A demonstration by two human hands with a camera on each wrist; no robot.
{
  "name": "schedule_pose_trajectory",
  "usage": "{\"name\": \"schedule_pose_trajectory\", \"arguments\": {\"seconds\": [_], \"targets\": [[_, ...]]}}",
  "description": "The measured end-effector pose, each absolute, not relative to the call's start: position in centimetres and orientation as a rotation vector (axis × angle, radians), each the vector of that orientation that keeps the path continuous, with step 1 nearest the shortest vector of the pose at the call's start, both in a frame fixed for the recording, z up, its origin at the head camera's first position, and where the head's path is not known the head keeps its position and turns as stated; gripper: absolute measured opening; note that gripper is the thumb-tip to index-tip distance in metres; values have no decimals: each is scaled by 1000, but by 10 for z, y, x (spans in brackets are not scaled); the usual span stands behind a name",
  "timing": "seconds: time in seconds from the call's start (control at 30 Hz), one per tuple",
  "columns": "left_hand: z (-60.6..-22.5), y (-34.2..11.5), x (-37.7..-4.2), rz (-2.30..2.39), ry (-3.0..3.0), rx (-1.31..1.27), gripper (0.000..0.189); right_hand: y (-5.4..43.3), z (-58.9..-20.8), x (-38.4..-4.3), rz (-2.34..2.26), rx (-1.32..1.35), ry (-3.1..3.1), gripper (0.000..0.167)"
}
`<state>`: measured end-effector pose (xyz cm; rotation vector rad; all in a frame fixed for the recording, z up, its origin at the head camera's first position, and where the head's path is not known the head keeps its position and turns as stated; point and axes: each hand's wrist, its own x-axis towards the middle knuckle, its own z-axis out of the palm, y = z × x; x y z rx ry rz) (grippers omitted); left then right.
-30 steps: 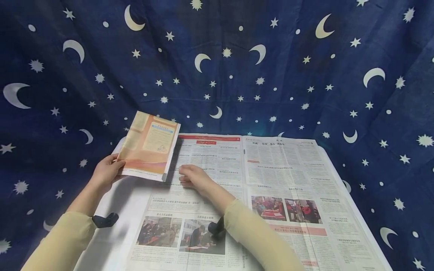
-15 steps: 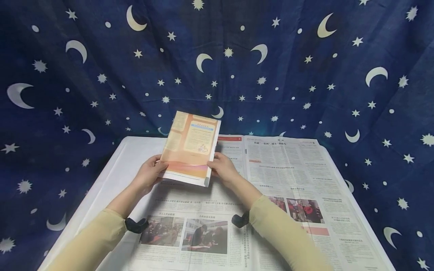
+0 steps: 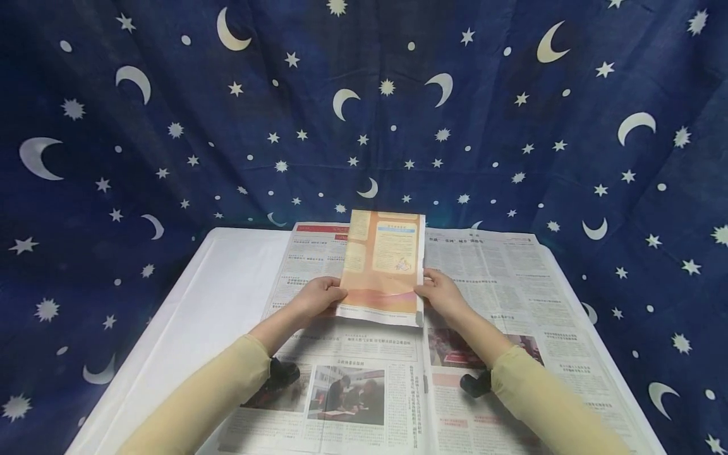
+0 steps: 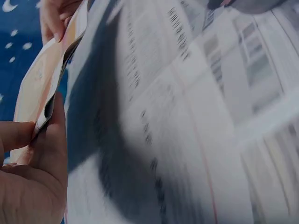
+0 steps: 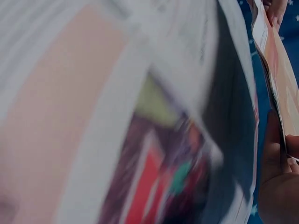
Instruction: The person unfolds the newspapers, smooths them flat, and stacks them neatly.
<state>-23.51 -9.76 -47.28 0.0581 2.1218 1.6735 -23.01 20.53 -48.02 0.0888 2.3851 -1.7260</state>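
Observation:
A thin orange booklet (image 3: pixel 381 265), its cover carrying a pale text panel and a small drawing, is held above the spread newspaper (image 3: pixel 370 347). My left hand (image 3: pixel 318 297) pinches its lower left edge, thumb on the cover and fingers behind. At the opposite edge my right hand (image 3: pixel 443 294) grips it the same way. In the left wrist view the booklet (image 4: pixel 42 84) shows edge-on with slightly parted, wavy pages. The right wrist view also catches the booklet (image 5: pixel 280 70) from its edge, between thumb and fingers of the right hand (image 5: pixel 280 196).
The newspaper lies over the middle and right of a white table (image 3: pixel 227 272), whose bare surface shows at the left. Behind the table hangs a dark blue curtain (image 3: pixel 483 170) with moons and stars. Black straps (image 3: pixel 282 373) circle both wrists.
The booklet has travelled right from the table's left side to the middle and now sits straighter and lower. My right hand, free at first, has taken hold of its right edge.

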Motion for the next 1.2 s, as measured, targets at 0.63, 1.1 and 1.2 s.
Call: {"name": "schedule_pose_trajectory", "arguments": {"seconds": [0.63,1.1,1.2], "targets": [[-489,-32,-227,1472,2134,188,29,266,-493,-204,-1561,214,2482,51],[-495,-35,-221,1225,2379,290,62,274,-505,-204,-1518,245,2517,59],[-494,-35,-221,1080,2488,352,69,274,-505,-204,-1471,237,2565,60]]}}
